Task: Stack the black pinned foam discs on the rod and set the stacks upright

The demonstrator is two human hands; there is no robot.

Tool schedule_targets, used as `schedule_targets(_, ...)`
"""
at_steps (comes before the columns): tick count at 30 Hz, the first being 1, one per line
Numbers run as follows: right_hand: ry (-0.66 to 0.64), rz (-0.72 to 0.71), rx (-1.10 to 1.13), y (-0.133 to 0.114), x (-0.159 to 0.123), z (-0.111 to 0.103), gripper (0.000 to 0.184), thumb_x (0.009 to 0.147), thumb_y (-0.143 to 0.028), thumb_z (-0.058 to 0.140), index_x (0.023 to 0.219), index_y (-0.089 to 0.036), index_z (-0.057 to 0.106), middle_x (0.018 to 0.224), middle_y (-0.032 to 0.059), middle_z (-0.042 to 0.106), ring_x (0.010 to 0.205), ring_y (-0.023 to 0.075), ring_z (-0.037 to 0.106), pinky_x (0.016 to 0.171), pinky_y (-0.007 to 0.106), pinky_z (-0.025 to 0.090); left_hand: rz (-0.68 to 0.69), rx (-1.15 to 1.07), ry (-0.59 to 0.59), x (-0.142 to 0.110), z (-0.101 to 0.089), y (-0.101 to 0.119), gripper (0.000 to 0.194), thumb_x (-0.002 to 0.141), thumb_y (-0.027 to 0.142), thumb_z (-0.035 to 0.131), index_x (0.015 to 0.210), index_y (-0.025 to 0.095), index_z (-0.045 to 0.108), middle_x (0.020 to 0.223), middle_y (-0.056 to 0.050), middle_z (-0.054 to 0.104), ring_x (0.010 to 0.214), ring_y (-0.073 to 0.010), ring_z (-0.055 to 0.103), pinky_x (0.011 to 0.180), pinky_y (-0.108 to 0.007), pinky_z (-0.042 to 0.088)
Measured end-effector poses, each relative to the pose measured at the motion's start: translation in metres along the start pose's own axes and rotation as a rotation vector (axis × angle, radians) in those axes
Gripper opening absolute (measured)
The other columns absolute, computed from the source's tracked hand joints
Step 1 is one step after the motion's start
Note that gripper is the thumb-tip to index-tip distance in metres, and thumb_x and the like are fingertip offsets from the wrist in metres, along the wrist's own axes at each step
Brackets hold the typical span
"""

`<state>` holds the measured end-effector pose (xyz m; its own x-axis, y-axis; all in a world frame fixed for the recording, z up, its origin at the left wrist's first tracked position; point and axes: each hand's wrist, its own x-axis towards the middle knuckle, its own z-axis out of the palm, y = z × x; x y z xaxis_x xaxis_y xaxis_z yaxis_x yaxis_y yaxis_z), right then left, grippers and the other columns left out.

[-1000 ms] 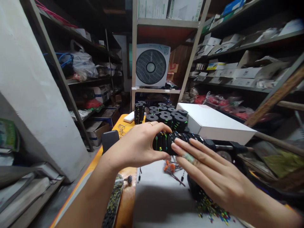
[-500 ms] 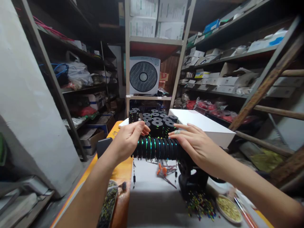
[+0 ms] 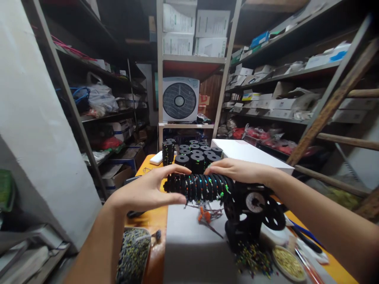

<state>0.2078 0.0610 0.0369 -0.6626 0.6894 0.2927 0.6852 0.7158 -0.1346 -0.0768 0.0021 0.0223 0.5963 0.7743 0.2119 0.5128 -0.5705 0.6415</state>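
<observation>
A horizontal row of black spools (image 3: 199, 186) with coloured flecks sits on the shaft of a small black winding machine (image 3: 251, 211). My left hand (image 3: 148, 191) cups the left end of the row, thumb below and fingers curved over the top. My right hand (image 3: 237, 170) lies over the right part of the row, fingers stretched along the top. Stacks of the same black spools (image 3: 192, 154) stand on the orange table (image 3: 151, 217) behind.
A white box (image 3: 251, 154) lies at the right behind the machine. A tray of small beads (image 3: 133, 254), loose coloured pins (image 3: 254, 262) and a small dish (image 3: 288, 262) lie near the front. Shelves of boxes line both sides; a box fan (image 3: 180, 99) stands behind.
The view has risen and pulled back, showing the winding machine. My right hand has slid from the front of the spool row to its top. My left hand stays at the left end.
</observation>
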Motion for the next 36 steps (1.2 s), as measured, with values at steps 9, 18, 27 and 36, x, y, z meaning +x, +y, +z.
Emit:
schedule_targets(9, 0.253, -0.436, -0.266, -0.087, -0.014, 0.014, 0.026, 0.098, -0.012, 0.043, 0.109, -0.015, 0.067, 0.095, 0.0094, 0.068, 0.091, 0.0223, 0.060, 0.079, 0.036, 0.052, 0.073, 0.032, -0.028, -0.008, -0.005, -0.009, 0.069, 0.077, 0.038, 0.075, 0.139, 0.030, 0.047, 0.143, -0.003, 0.054, 0.130, -0.0268, 0.049, 0.111, -0.039, 0.037)
schedule_targets(18, 0.361, -0.463, -0.332, -0.092, -0.002, 0.026, 0.024, 0.094, -0.007, 0.047, 0.088, -0.013, 0.070, 0.075, 0.0076, 0.065, 0.068, 0.0195, 0.057, 0.061, 0.032, 0.051, 0.046, 0.032, -0.042, -0.016, -0.011, -0.014, 0.071, 0.075, 0.013, 0.067, 0.141, 0.029, 0.044, 0.142, -0.002, 0.055, 0.128, -0.0242, 0.050, 0.109, -0.037, 0.037)
schedule_targets(27, 0.702, -0.228, -0.142, -0.109, -0.017, 0.065, 0.012, 0.090, -0.009, 0.058, 0.090, -0.019, 0.065, 0.095, 0.0071, 0.071, 0.099, 0.0240, 0.059, 0.083, 0.040, 0.051, 0.111, -0.011, -0.018, -0.009, -0.006, -0.014, 0.065, 0.070, 0.005, 0.064, 0.132, 0.023, 0.052, 0.132, -0.002, 0.062, 0.121, -0.0202, 0.055, 0.106, -0.032, 0.039)
schedule_targets(36, 0.701, -0.140, -0.203, -0.102, -0.080, 0.071, 0.029, 0.083, -0.003, 0.060, 0.106, -0.021, 0.063, 0.115, 0.0107, 0.065, 0.114, 0.0310, 0.053, 0.092, 0.049, 0.042, 0.104, -0.047, -0.031, -0.007, -0.005, -0.027, 0.068, 0.072, 0.005, 0.063, 0.135, 0.029, 0.051, 0.134, -0.002, 0.060, 0.119, -0.0231, 0.056, 0.106, -0.040, 0.041)
